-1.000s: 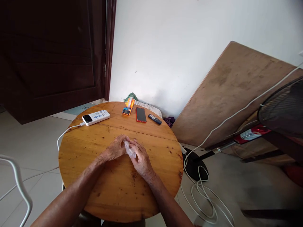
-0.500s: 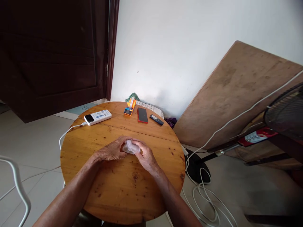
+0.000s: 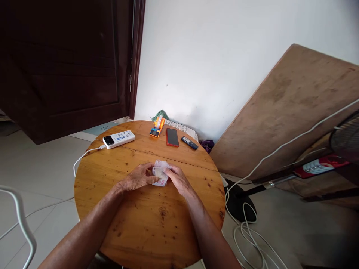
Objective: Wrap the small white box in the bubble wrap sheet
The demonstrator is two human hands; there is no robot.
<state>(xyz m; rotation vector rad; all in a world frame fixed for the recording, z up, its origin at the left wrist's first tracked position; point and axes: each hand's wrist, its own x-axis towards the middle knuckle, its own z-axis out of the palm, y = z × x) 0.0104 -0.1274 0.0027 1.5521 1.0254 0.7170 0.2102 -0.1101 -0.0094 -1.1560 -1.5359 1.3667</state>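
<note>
Between my two hands, over the middle of the round wooden table, is a small packet wrapped in translucent plastic (image 3: 160, 172) with a pinkish print near its lower edge. My left hand (image 3: 140, 176) grips its left side, thumb toward me and fingers behind. On the right side, the thumb and fingers of my right hand (image 3: 178, 180) pinch the plastic. What lies inside the wrapping looks pale; its kind cannot be made out.
On the wooden table (image 3: 134, 224) are a white power bank (image 3: 120, 139) with a cable, an orange tape dispenser (image 3: 157, 127), a red-edged phone (image 3: 172, 137) and a small dark device (image 3: 189, 142). A wall, a leaning board (image 3: 269, 119) and a fan base (image 3: 241, 201) stand beyond.
The plastic packet has been turned and spread, so it looks taller and its pink print shows. My hands have shifted around it. The whole view has moved slightly.
</note>
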